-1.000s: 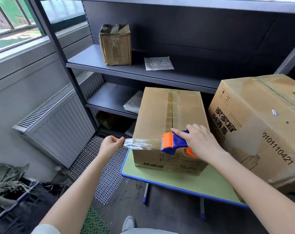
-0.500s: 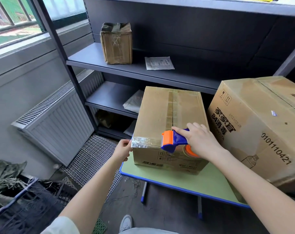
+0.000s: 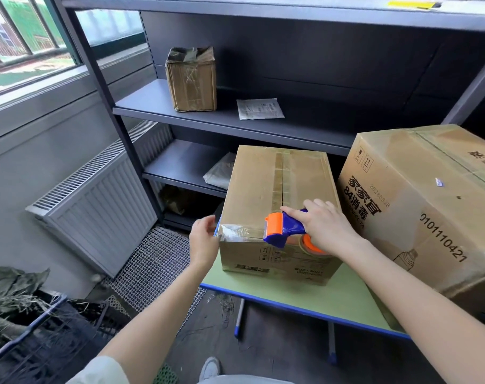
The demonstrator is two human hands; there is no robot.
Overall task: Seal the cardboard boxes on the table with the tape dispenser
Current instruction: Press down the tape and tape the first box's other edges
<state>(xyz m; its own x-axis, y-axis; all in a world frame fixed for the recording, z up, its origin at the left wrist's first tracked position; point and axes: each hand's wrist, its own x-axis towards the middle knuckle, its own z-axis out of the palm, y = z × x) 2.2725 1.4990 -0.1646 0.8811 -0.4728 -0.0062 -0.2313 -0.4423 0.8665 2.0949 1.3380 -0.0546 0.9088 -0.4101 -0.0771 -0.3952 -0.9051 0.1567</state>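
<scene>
A closed cardboard box (image 3: 255,189) stands on the green table (image 3: 332,297), with a tape strip down its top seam. My right hand (image 3: 324,225) grips the blue and orange tape dispenser (image 3: 281,230) at the box's near top edge. Clear tape (image 3: 235,232) runs from the dispenser leftwards along that edge and wraps the left corner. My left hand (image 3: 204,239) lies flat against the box's left side at that corner, pressing the tape end. A larger printed cardboard box (image 3: 430,206) sits to the right, touching the smaller one.
A dark metal shelf unit (image 3: 222,120) stands behind the table, holding a small taped box (image 3: 191,79) and a paper sheet (image 3: 259,108). A white radiator (image 3: 97,206) is at the left wall. A dark crate with plant debris (image 3: 28,328) sits lower left, over wire mesh flooring (image 3: 152,270).
One second ago my left hand held the tape end out in the air to the left of the box. It has since brought the end onto the box's left corner and presses it there.
</scene>
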